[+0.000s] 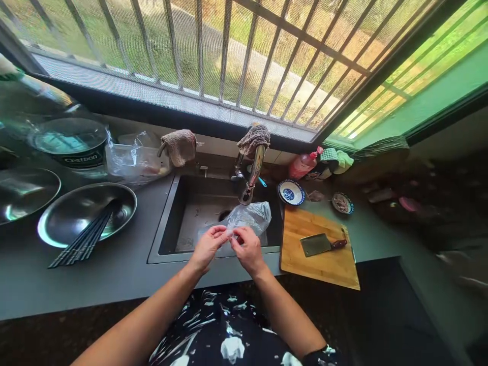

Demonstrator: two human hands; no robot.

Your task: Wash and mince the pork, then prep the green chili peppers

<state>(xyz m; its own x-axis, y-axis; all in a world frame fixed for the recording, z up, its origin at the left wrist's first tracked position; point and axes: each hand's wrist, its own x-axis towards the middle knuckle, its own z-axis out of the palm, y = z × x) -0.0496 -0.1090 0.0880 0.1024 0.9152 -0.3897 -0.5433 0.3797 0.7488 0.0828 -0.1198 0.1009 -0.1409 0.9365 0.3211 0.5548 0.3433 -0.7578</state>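
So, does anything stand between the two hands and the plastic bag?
Nothing visible does: the left hand and right hand both pinch the plastic bag directly, over the sink. The faucet is beyond them, not between.

There's one held bag (251, 216), two steel bowls (82, 208) (23, 193), one cleaver (315, 245).

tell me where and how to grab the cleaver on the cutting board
Best by its dark handle, I'd say, coming from the right with the right hand, the nearer one: the cleaver lies flat on the cutting board, handle pointing right, broad blade to the left.
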